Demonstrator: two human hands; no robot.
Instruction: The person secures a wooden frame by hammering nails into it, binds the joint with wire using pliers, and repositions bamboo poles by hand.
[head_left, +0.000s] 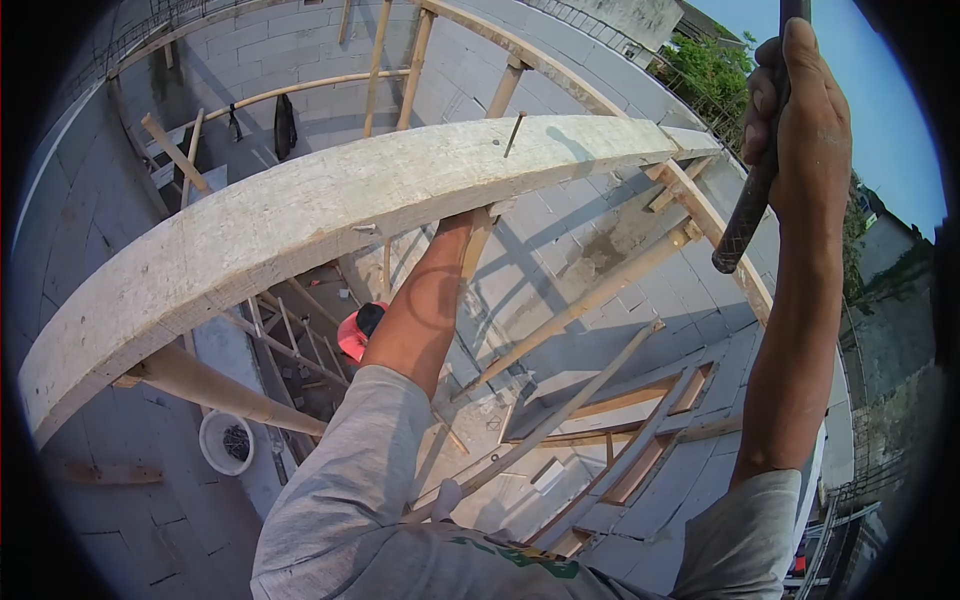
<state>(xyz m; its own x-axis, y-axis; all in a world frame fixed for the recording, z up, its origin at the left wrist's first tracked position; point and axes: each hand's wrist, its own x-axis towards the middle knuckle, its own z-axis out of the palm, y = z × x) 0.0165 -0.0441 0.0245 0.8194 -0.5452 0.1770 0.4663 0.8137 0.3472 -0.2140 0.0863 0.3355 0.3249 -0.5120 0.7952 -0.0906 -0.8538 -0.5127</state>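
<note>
Raised at the upper right, my right hand [800,120] is closed around the dark handle of a hammer [745,215]; the hammer's head lies beyond the top of the view. A nail [515,135] stands partly driven, slightly tilted, in a pale wooden beam [300,195] that crosses in front of me. My left forearm [425,300] reaches beneath this beam toward a wooden post. The beam hides my left hand and its fingers, so its grip does not show.
Far below, a person in a red top and dark cap [365,325] is on the floor. A white bucket of nails [228,443] stands on a ledge at lower left. Bamboo poles [590,290] and wooden props run between grey block walls [250,50].
</note>
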